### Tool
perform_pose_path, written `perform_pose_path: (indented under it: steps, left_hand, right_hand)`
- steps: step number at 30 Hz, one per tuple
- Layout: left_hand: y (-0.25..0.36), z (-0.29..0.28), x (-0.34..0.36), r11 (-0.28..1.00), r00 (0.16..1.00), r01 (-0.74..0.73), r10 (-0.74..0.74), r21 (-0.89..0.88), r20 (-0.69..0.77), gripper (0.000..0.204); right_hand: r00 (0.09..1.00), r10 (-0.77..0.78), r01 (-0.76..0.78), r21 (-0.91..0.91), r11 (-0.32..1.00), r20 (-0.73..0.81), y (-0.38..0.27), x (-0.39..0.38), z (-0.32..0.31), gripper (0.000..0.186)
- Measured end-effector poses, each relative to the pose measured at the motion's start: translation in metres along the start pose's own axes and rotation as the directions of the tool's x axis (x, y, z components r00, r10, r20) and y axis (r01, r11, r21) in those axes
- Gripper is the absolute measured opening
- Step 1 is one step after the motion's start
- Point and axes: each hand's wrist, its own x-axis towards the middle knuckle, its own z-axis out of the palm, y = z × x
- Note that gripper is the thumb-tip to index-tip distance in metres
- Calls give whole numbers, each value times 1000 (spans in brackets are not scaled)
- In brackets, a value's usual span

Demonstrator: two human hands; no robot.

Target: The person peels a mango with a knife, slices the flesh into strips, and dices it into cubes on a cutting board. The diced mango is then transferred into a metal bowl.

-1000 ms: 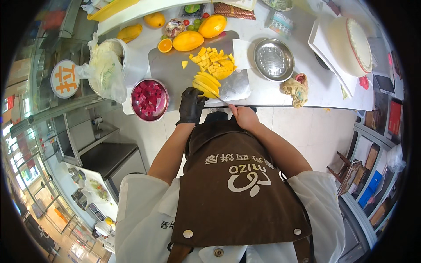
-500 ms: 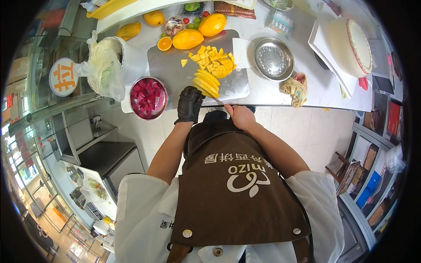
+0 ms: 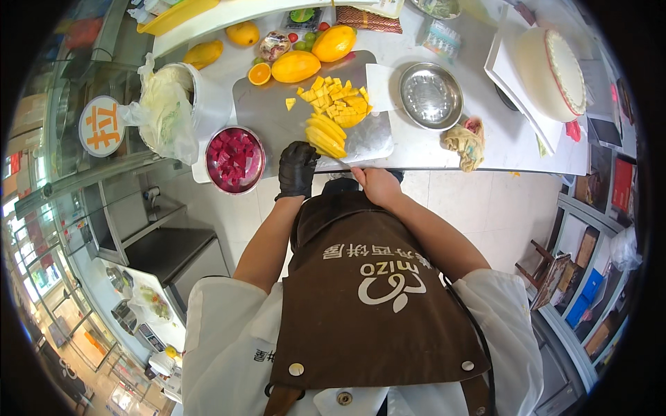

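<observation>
On the grey cutting board [image 3: 267, 114], near its front edge, mango slices [image 3: 325, 135] are laid side by side, and behind them mango cubes [image 3: 336, 102] are gathered in a loose heap. Just beside the slices, the left hand [image 3: 297, 170], covered by a black glove, is held with its fingers bent; whether the fruit is pressed by it cannot be told. By the bare right hand [image 3: 379, 186], closed narrowly, a knife [image 3: 345, 163] is gripped at the table edge, its blade being hardly visible. To the left, dragon fruit cubes [image 3: 234, 158] are kept in a round bowl. At the rear of the board, two whole mangoes [image 3: 296, 66] and a halved orange [image 3: 259, 73] are placed. To the right, a steel basin [image 3: 431, 96] and a crumpled cloth [image 3: 465, 143] are seen. On the brown apron [image 3: 378, 340], white Chinese characters, Latin letters and a leaf-like emblem are printed. At the far left, one big orange character is carried by a round sticker [image 3: 89, 132]; on the small blue-and-white packet [image 3: 440, 39], the print is too small to be read
</observation>
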Motion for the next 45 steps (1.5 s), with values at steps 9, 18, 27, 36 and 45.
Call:
perform_pose_path:
  steps: [9,18,27,36,45]
  left_hand:
    - [5,-8,6,999,997,20,-23,38,70,20]
    - [57,-39,67,851,782,-491,335,188,525,73]
    - [13,-16,50,940,976,-197,161,280,144,72]
    - [29,0,28,996,995,4,6,91,-103,90]
    - [8,1,16,978,998,8,4,210,-57,92]
  right_hand:
    - [996,-88,85,190,978,7,0,1,-1,76]
    - [997,22,2,324,946,-72,8,-25,-45,77]
    - [993,73,-45,277,960,-92,28,-36,-38,76]
    - [995,85,-75,151,986,-58,25,-21,-12,75]
    - [996,84,-80,120,989,-29,25,-19,-9,73]
